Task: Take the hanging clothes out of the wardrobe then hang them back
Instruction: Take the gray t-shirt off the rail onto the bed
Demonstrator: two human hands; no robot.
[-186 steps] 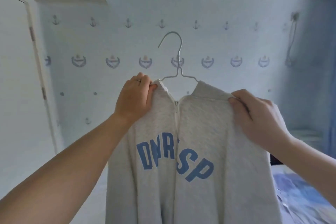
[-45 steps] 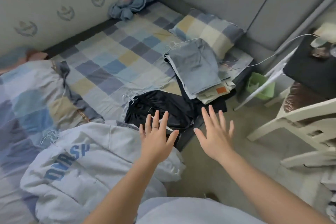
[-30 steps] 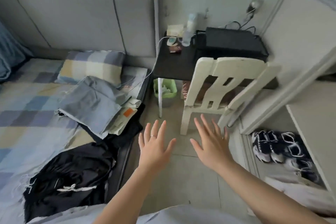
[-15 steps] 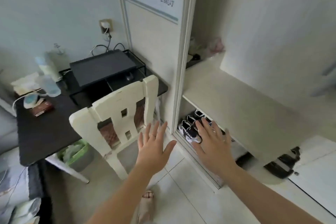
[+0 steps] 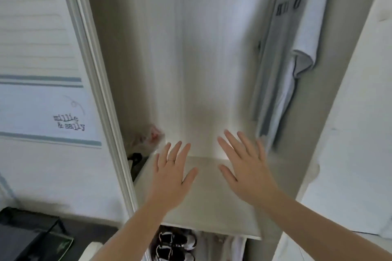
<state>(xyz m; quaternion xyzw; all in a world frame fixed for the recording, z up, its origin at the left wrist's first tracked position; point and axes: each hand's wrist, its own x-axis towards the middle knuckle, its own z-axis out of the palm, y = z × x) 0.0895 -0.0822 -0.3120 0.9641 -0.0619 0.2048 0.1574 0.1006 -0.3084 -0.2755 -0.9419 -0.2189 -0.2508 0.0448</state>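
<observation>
Clothes [image 5: 284, 65] hang at two o'clock inside the wardrobe [image 5: 191, 48]; they are blurred, perhaps two pale garments. The view has swung here from the bed, where the hoodie was left, so I judge another garment comes out next. Two hands, left [image 5: 171, 176] and right [image 5: 248, 167], hold nothing, their fingers spread, over one shelf [image 5: 212, 218]. One pair of shoes [image 5: 174, 246] sits at six o'clock.

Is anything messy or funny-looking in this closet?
Nothing broken or spilled. The hanging clothes bunch at the right side, one fold curled up, and something crumpled sits at the back left of the shelf.
</observation>
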